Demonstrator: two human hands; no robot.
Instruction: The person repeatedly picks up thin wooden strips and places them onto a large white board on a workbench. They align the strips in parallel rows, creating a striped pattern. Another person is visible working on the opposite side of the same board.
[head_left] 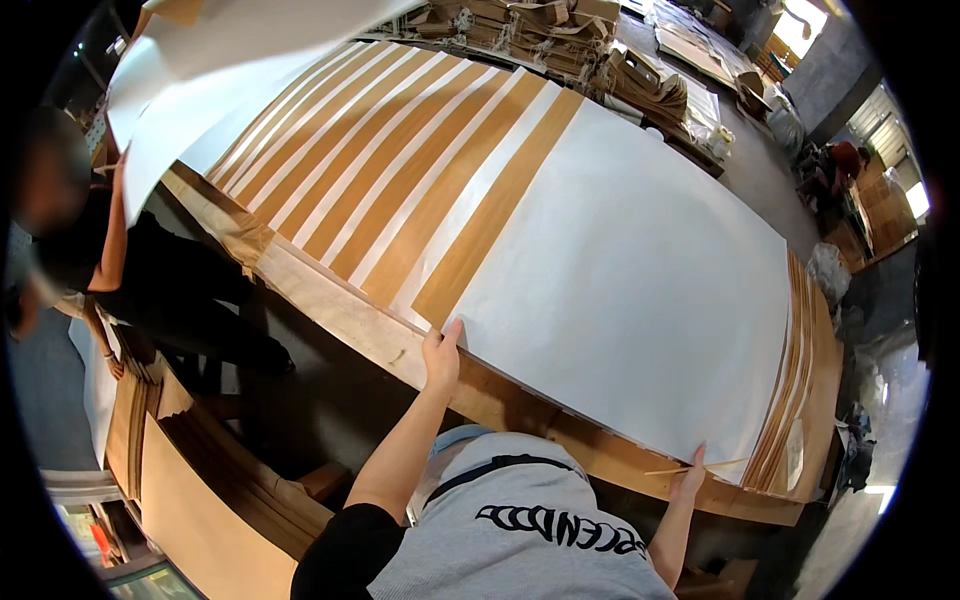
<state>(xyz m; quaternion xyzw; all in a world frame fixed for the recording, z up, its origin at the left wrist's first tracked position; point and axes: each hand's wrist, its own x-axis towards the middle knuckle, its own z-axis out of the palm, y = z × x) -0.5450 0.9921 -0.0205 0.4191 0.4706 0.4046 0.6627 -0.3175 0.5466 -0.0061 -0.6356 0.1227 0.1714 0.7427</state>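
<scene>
A large white sheet [640, 270] lies across the long table in front of me. My left hand [441, 355] grips its near edge by the left corner, thumb on top, beside the end of a brown strip [500, 210]. My right hand [688, 478] is closed at the near edge further right, its thumb up against the sheet. A thin wooden stick [725, 463] passes through that hand and pokes out on both sides. Left of the sheet, several brown edges alternate with white ones in a fanned stack. The undersides of both grips are hidden.
At the far left a co-worker [110, 220] holds a raised white sheet [220, 70]. Brown boards [210, 500] stand stacked at lower left. Layered brown sheets [800, 380] extend along the table's right end. Bundled brown material [540, 35] lies behind; another person [835, 165] is far right.
</scene>
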